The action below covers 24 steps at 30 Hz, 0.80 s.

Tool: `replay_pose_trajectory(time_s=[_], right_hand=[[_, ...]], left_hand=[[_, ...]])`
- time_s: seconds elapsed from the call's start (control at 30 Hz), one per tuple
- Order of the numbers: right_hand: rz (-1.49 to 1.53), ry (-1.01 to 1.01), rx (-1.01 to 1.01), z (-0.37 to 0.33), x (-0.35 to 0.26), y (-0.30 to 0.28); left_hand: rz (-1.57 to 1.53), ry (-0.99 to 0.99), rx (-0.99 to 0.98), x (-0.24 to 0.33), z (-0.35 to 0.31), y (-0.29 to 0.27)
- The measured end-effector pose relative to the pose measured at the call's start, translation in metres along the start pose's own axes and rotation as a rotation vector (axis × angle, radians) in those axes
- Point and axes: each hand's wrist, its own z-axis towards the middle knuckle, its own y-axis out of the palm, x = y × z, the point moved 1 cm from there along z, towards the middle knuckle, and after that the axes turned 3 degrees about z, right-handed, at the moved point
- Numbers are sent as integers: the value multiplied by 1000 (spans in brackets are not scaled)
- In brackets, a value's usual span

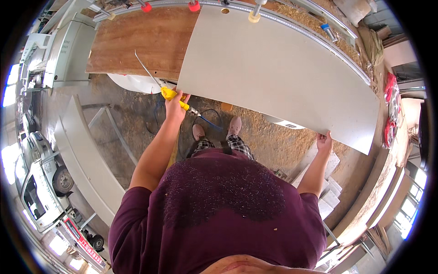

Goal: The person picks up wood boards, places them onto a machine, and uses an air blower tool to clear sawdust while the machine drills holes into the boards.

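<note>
A large light-grey panel (273,68) lies in front of me, its left part over a brown wooden board (137,39). My left hand (175,106) is wrapped round a yellow air blow gun (168,93) at the panel's near left corner. Its long thin metal nozzle points away to the far left, and a blue hose (211,123) runs from its fitting. Whether those fingers also touch the panel, I cannot tell. At the near edge toward the right end, my right hand (325,142) grips the panel, with part of its fingers hidden.
A metal guide rail (315,37) with rollers crosses the far side, sawdust (296,13) behind it. Curved-looking grey panels (84,155) lean at left beside a metal frame. White offcuts (329,196) are stacked near my right side. Sawdust and a hose cover the floor by my shoes.
</note>
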Motion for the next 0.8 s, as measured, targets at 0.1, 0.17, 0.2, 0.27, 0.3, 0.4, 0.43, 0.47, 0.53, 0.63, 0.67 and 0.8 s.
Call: replay_pose_trajectory(time_s=[0.1,0.17,0.2,0.27,0.3,0.4,0.43,0.47,0.53,0.63,0.67,0.8], right_hand=[[-38,17,-36,1,-4,-2],[-32,10,-4,-9,-1,6],[-30,2,11,-16,-1,12],[-55,-3,6,-17,-1,9],[-71,-3,1,-17,-1,8],[-57,24,-30,-21,-3,11],[-78,27,-32,-24,-3,13],[-99,30,-35,-27,-5,16],[-138,38,-39,-35,-7,20],[-171,59,-40,-39,-12,19],[-164,70,-37,-39,-13,19],[-224,99,-115,-33,-20,12]], left_hand=[[-31,27,33,-4,-7,5],[-29,54,81,-11,-14,16],[-23,57,120,-17,-15,19],[-12,36,99,-23,-24,34],[-9,28,93,-27,-29,39],[-59,-12,28,-49,-37,46],[-76,-22,14,-54,-39,47],[-72,-21,27,-57,-40,48],[-63,-23,49,-58,-41,50],[-103,37,-60,-57,-40,50],[-118,18,-33,-57,-42,49],[-150,18,55,-58,-46,51]])
